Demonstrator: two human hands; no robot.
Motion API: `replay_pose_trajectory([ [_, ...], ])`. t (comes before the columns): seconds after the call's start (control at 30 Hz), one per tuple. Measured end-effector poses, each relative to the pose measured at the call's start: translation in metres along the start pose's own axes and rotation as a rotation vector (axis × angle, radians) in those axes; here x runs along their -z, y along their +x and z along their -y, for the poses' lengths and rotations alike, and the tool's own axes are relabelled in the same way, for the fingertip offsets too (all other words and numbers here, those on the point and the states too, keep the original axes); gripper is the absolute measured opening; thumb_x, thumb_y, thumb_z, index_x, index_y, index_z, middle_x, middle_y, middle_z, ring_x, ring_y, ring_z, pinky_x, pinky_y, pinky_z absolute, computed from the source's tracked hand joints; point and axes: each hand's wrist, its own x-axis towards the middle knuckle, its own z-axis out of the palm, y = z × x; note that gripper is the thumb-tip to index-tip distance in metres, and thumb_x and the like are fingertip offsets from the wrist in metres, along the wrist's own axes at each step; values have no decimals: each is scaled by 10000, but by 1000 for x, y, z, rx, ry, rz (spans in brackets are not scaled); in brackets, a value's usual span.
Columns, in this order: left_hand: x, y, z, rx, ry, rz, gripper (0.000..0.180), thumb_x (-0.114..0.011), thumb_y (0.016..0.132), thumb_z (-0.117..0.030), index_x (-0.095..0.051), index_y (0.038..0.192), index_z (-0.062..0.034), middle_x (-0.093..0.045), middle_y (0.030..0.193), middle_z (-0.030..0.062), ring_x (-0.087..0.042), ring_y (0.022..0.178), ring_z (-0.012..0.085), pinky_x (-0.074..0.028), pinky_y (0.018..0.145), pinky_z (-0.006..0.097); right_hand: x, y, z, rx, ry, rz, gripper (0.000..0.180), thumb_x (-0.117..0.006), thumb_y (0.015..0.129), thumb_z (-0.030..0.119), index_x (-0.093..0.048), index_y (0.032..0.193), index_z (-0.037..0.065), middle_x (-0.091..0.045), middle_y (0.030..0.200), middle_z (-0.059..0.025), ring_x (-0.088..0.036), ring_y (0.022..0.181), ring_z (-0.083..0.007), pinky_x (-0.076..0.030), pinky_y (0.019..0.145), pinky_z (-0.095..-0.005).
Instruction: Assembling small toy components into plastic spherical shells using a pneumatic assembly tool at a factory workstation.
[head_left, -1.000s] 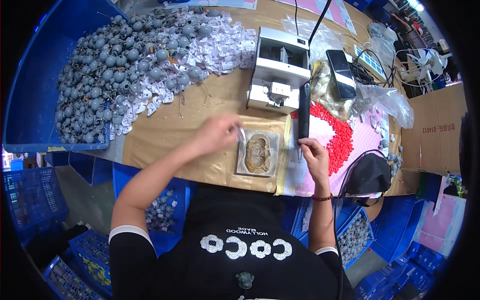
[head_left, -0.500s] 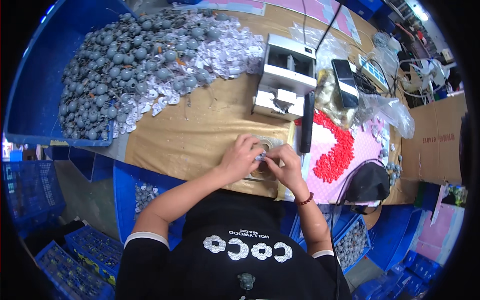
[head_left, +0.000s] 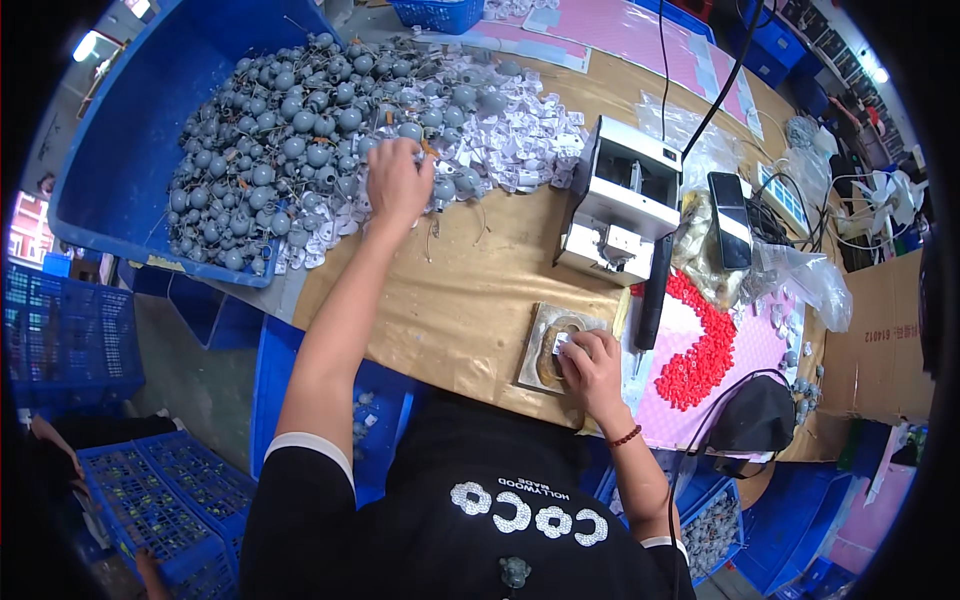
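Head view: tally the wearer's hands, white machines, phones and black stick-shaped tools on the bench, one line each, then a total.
Hands: 2, left hand on the grey balls, right hand on the small pad
White machine: 1
Phone: 1
Black stick tool: 1
Total: 5

Black tee — white-edged sleeves (short) — red bead bracelet [head_left: 625, 437] on wrist.
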Motion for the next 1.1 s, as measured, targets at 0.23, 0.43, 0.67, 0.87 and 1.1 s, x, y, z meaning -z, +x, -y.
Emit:
replay_pose_trajectory([
  [0.23, -36, 6, 30, 37, -72, 93, 188, -686, 889, -268, -710, 957, -94, -683, 919, 100, -609, 968, 306, -486, 888, 420, 4, 2, 2, -150, 201, -41, 457, -796, 778, 53, -617, 1198, 26, -623, 1145, -165, -595, 1040, -353, -494, 888, -452],
  [0.43, 12, 15, -3, 106, -834, 52, 95, -582, 963, -112, -594, 970, -18, -723, 921, 113, -666, 829, 168, -514, 758, 310, 21, 6, 4, -163, 192, -144, 443, -761, 805, 17, -612, 1222, 16, -620, 1150, -176, -599, 1037, -356, -505, 901, -430],
  [0.67, 5, -3, 28, 531, -863, 358, 195, -527, 1013, -140, -590, 1116, 13, -691, 935, 81, -632, 789, 130, -498, 744, 266, 15, 17, 8, -203, 315, -110, 330, -737, 811, -8, -656, 1130, 16, -640, 1112, -160, -615, 1009, -338, -519, 860, -404],
  [0.87, -2, -1, 26, 790, -1181, 505, 304, -368, 1049, -44, -430, 1344, -3, -661, 1193, 225, -721, 896, 245, -591, 767, 364, 13, 14, 7, -262, 373, -70, 250, -721, 827, -21, -678, 1070, 16, -665, 1051, -140, -634, 958, -315, -523, 823, -388],
  [1.1, -16, 3, 21, 841, -1701, 705, 388, -559, 1034, -175, -466, 1394, -62, -648, 1189, 239, -711, 890, 224, -634, 786, 397, 7, 17, 13, -195, 361, -66, 192, -716, 840, -28, -685, 1023, 19, -679, 1005, -132, -650, 913, -309, -529, 793, -381],
])
